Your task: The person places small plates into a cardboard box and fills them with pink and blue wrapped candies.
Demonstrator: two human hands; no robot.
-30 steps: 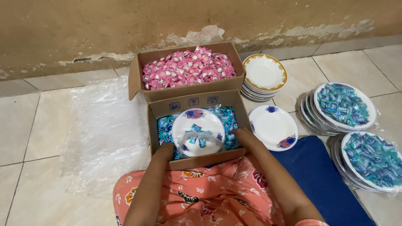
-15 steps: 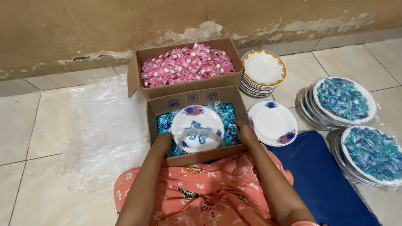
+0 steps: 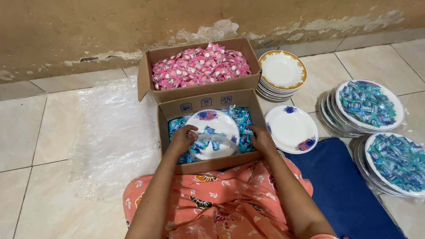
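Clear plastic sheet on floor tiles, far left. Left hand inside near cardboard box, fingers curled, pinching blue candies onto white flowered plate. Plate sits in box on blue candy heap, only few candies on it: filling just begun. Right hand at plate's right edge, fingers bent down among wrappers; grip cannot tell. Behind: box of pink candies. Right of box: empty flowered plate, stack of gold-rimmed plates, unfilled. Far right: two plate stacks heaped with blue candies, done.
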